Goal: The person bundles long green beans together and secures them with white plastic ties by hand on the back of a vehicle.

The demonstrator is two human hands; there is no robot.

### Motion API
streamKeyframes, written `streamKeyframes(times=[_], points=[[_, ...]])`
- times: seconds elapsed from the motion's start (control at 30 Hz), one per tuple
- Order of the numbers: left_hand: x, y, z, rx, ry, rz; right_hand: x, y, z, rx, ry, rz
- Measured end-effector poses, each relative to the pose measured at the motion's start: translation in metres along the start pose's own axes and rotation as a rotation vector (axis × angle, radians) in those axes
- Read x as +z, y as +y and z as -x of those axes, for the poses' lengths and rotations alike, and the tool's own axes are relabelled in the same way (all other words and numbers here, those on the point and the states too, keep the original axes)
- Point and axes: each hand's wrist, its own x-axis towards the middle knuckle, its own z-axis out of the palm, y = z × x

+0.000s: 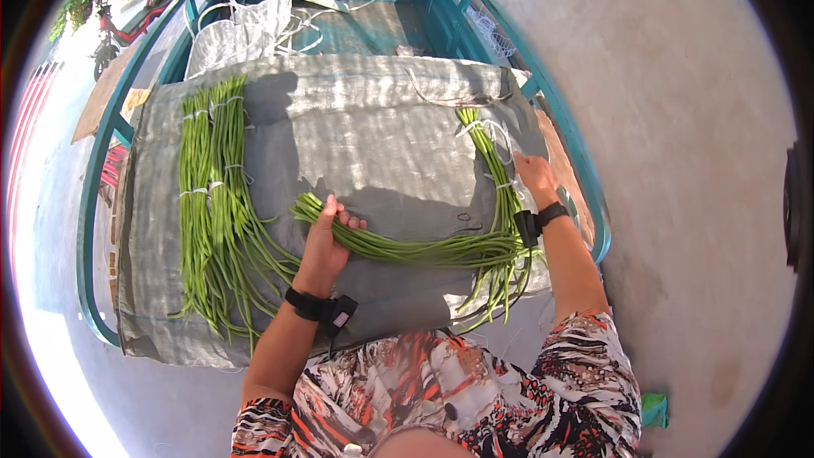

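Note:
My left hand [328, 248] is closed around one end of a loose bunch of yardlong beans [407, 251]. The bunch stretches right across the cloth, and its far ends lie over a tied bundle of yardlong beans [493, 165]. Beside that bundle's upper part is my right hand [538, 178]. Its fingertips meet a loop of white tie strips [499, 133], but whether they pinch it is unclear. On the left, tied bundles of the same beans [213, 203] lie side by side, bound with white strips, their lower ends spread out.
A grey woven cloth [381, 159] covers the work surface across a teal cargo bed [407, 25] with side rails [566, 133]. Behind it are a translucent plastic bag [232, 38] and white straps [305, 32]. A dark cord [528, 280] hangs from my right wrist's black band [552, 214].

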Motion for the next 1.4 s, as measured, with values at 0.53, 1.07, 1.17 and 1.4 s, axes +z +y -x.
streamKeyframes(times=[0.53,1.07,1.17,1.4], points=[[0.038,0.009,0.016,0.161,0.009,-0.486,-0.035,-0.08,-0.016,-0.213,0.246,-1.439],[0.041,0.008,0.017,0.594,-0.124,-0.871,0.055,-0.203,0.117,-0.787,-1.361,-0.785],[0.037,0.012,0.015,0.617,-0.142,-0.795,0.042,-0.21,0.12,-0.748,-1.371,-0.749],[0.02,0.012,0.013,0.593,0.137,-1.085,0.045,-0.222,0.115,-0.899,-1.084,-0.443]])
